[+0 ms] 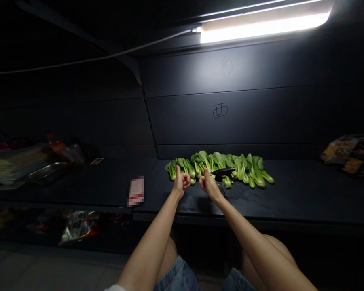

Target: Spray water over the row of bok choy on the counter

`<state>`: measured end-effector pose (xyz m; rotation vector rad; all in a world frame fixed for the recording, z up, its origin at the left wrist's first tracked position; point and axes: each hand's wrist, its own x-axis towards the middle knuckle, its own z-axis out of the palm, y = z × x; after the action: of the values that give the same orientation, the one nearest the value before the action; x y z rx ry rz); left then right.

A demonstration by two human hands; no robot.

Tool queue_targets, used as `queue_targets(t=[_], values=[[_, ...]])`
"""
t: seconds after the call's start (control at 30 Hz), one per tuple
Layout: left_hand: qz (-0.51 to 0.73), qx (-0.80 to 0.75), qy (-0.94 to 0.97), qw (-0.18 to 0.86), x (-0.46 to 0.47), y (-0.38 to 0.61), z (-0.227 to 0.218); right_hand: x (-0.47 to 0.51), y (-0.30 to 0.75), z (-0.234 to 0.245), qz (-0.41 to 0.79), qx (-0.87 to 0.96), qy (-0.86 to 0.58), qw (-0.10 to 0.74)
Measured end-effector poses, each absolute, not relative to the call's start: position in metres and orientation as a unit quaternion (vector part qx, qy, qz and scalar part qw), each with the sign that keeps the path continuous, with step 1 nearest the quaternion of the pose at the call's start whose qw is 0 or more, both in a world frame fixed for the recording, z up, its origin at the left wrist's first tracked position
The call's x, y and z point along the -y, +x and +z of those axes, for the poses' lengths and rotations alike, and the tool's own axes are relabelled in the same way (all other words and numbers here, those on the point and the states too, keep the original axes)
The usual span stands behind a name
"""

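The fingers of the left hand (181, 186) are curled into the palm with the thumb raised, and no object shows in them; just to the right, the fingers of the right hand (210, 188) are folded the same way, thumb up, with nothing visibly grasped. The row of bright green leafy vegetables with thick pale stems (203, 161) lies beyond both hands, its long axis running left to right, leaves mostly toward the back and stem ends toward the person. The left hand is nearer the row's left end; whether its thumb touches the leaves cannot be told. A clear bottle with a black, spout-like top (223, 172) stands just right of the right hand, the nearer one, in front of the greens; its top stretches sideways, and the wrist partly covers its body. Everything here rests on a dark grey flat shelf (257, 202), smudged to the right of the hands. Across the room, from the left, come a blurred stack of pale papers or booklets (15, 165), a shiny metal dish (45, 171), a small flat card (97, 161) and a pixelated pinkish packet (135, 192) near the shelf edge; then a dark panelled back wall (185, 117) under a bright white tube lamp (265, 28), and, far right, dim coloured packets (348, 151).
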<state>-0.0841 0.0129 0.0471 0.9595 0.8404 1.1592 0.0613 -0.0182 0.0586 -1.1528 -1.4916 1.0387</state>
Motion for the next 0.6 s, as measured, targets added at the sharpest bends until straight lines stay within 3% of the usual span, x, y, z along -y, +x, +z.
queue_targets(t=[0.13, 0.3, 0.4, 0.6], values=[[0.55, -0.392, 0.458, 0.578, -0.011, -0.068, 0.03, 0.046, 0.07, 0.055, 0.081, 0.705, -0.49, 0.506], [0.546, -0.362, 0.575, 0.49, -0.006, -0.036, 0.011, 0.058, 0.087, 0.033, -0.194, 0.631, -0.47, 0.586], [0.521, -0.356, 0.642, 0.434, -0.004, -0.02, 0.002, 0.051, 0.096, 0.017, -0.205, 0.559, -0.54, 0.595], [0.53, -0.339, 0.688, 0.363, 0.004, -0.006, -0.014, 0.024, 0.103, -0.003, -0.078, 0.581, -0.599, 0.546]])
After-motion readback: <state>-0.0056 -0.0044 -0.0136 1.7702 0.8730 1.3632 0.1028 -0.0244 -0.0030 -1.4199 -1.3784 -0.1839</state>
